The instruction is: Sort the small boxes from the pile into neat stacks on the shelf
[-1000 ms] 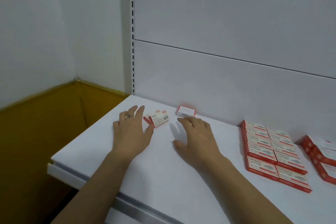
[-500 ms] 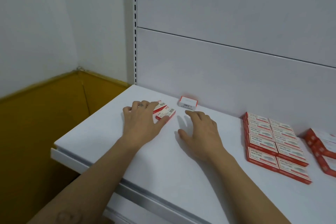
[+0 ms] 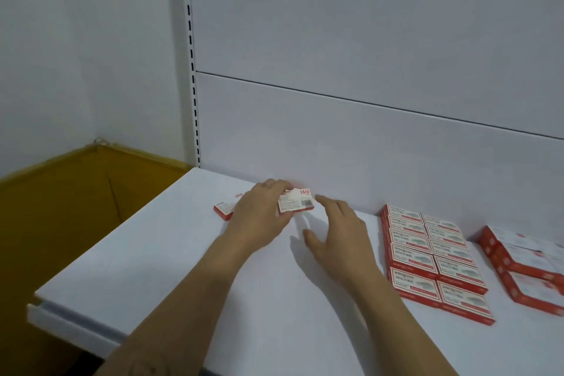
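Observation:
My left hand (image 3: 259, 214) pinches a small red-and-white box (image 3: 297, 201) marked 24/6, holding it just above the white shelf (image 3: 171, 256) near the back wall. A second small box (image 3: 225, 208) lies flat on the shelf to the left, partly hidden behind that hand. My right hand (image 3: 337, 229) hovers just right of the held box with its fingers spread and holds nothing. Two neat rows of the same boxes (image 3: 433, 256) lie on the shelf to the right.
A looser group of red boxes (image 3: 528, 265) sits at the far right edge. The shelf's front lip (image 3: 70, 322) runs along the lower left, with a yellow-brown cardboard box (image 3: 76, 207) beyond it. A slotted upright (image 3: 190, 55) stands at the back.
My left hand moved right toward the back wall and picked up one box; another box stays behind to its left. My right hand opened wider beside it.

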A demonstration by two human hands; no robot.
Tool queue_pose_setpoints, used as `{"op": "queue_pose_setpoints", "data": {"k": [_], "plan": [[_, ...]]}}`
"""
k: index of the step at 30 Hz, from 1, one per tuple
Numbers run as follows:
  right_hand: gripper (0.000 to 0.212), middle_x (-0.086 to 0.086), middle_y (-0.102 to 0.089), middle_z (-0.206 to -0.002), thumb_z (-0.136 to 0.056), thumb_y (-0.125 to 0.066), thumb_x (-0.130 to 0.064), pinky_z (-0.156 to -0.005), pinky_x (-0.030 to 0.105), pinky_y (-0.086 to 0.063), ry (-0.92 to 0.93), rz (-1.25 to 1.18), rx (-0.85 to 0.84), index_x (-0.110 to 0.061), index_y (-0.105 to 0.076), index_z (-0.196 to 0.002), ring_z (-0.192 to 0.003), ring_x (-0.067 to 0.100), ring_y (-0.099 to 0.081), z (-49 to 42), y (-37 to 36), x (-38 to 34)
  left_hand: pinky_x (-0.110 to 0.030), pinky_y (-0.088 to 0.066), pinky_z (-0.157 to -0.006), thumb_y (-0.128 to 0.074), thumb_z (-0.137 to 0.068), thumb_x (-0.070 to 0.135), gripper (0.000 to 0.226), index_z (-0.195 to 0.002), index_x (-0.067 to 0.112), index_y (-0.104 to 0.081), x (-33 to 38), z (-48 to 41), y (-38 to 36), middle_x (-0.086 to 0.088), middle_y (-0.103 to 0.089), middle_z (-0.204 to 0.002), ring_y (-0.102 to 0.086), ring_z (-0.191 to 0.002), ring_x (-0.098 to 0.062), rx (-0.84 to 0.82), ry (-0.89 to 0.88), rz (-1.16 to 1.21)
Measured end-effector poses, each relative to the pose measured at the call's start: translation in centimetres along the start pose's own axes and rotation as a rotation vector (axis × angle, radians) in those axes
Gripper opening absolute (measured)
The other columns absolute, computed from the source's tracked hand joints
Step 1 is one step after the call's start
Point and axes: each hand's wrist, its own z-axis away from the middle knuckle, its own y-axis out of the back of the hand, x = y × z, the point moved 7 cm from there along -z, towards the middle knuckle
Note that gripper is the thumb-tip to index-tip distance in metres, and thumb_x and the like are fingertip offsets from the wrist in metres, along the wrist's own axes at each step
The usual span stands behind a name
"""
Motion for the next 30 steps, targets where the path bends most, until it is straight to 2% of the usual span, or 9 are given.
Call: {"op": "queue_pose_setpoints", "data": {"k": [3, 4, 8, 11, 16, 21, 24, 28, 30], "plan": [[0.068, -0.007, -0.036, -0.145, -0.087, -0.065, -0.028, -0.102, 0.032, -0.041, -0.070, -0.067, -0.014, -0.032, -0.029, -0.144, -0.123, 0.011, -0.047, 0.1, 1.3, 2.5, -0.011, -0.045, -0.079, -0.070, -0.083, 0.017, 0.048, -0.123, 0.032, -0.050, 0.8, 1.0, -0.9, 0.016, -0.056, -0.114, -0.052, -0.095, 0.009, -0.005, 0.022, 0.290], [0.069, -0.008, -0.035, -0.146, -0.086, -0.066, -0.025, -0.098, 0.029, -0.042, -0.080, -0.085, -0.019, -0.033, -0.028, -0.145, -0.119, 0.008, -0.049, 0.0, 1.7, 3.1, -0.010, -0.047, -0.077, -0.071, -0.082, 0.015, 0.049, -0.123, 0.033, -0.050, 0.8, 1.4, -1.1, 0.019, -0.055, -0.112, -0.053, -0.092, 0.010, -0.024, 0.036, 0.326], [0.072, -0.011, -0.041, -0.141, -0.084, -0.070, -0.016, -0.089, 0.021, -0.045, -0.063, -0.186, -0.023, -0.034, -0.032, -0.143, -0.097, -0.003, -0.050, -0.2, 2.1, 3.3, -0.018, -0.054, -0.075, -0.073, -0.080, 0.010, 0.049, -0.118, 0.034, -0.053, 0.8, 2.4, -1.3, 0.019, -0.059, -0.110, -0.062, -0.092, -0.007, -0.089, 0.064, 0.419], [0.065, -0.012, -0.052, -0.131, -0.084, -0.069, -0.015, -0.088, 0.018, -0.047, 0.002, -0.194, -0.049, -0.034, -0.040, -0.139, -0.092, -0.002, -0.052, -0.2, 1.8, 2.2, -0.025, -0.056, -0.077, -0.074, -0.078, 0.004, 0.049, -0.110, 0.036, -0.055, 1.2, 2.5, -0.7, 0.019, -0.064, -0.110, -0.063, -0.099, -0.009, -0.056, 0.062, 0.548], [0.055, -0.012, -0.055, -0.121, -0.081, -0.073, -0.018, -0.085, 0.014, -0.043, 0.084, -0.178, -0.015, -0.027, -0.051, -0.130, -0.091, -0.005, -0.048, -0.1, 2.0, 1.7, -0.034, -0.056, -0.079, -0.072, -0.077, -0.003, 0.047, -0.107, 0.030, -0.057, 1.7, 2.6, -0.4, 0.020, -0.066, -0.103, -0.062, -0.102, -0.007, -0.021, 0.085, 0.714], [0.027, -0.010, -0.066, -0.106, -0.093, -0.059, -0.020, -0.082, 0.019, -0.047, 0.017, -0.308, 0.006, -0.025, -0.060, -0.120, -0.088, 0.006, -0.060, 0.1, 2.1, 1.8, -0.043, -0.056, -0.081, -0.068, -0.083, 0.004, 0.037, -0.106, 0.033, -0.062, 1.0, 2.5, -0.7, 0.011, -0.068, -0.101, -0.068, -0.087, -0.017, -0.047, 0.166, 0.776], [0.021, -0.010, -0.068, -0.085, -0.099, -0.048, -0.025, -0.072, 0.017, -0.048, -0.085, -0.474, -0.011, -0.026, -0.060, -0.115, -0.077, 0.005, -0.064, 0.0, 1.8, 2.1, -0.039, -0.057, -0.075, -0.063, -0.088, 0.009, 0.032, -0.108, 0.033, -0.061, 1.2, 2.5, -0.7, 0.009, -0.069, -0.100, -0.067, -0.084, -0.015, -0.059, 0.128, 0.732], [0.016, -0.003, -0.073, -0.084, -0.097, -0.050, -0.027, -0.080, 0.042, -0.055, -0.216, -0.670, -0.009, -0.022, -0.065, -0.100, -0.069, 0.014, -0.068, 0.1, 1.3, 2.5, -0.030, -0.057, -0.066, -0.057, -0.093, 0.012, 0.031, -0.118, 0.030, -0.055, 1.4, 2.8, -0.5, 0.004, -0.071, -0.095, -0.067, -0.075, -0.015, -0.013, 0.161, 0.753], [0.017, -0.002, -0.073, -0.080, -0.095, -0.053, -0.026, -0.079, 0.042, -0.056, -0.274, -0.737, -0.007, -0.020, -0.069, -0.093, -0.065, 0.013, -0.067, 0.2, 1.1, 2.5, -0.034, -0.057, -0.067, -0.057, -0.093, 0.014, 0.029, -0.118, 0.028, -0.053, 1.2, 2.8, -0.3, 0.002, -0.073, -0.091, -0.068, -0.072, -0.017, 0.013, 0.199, 0.785]]}}
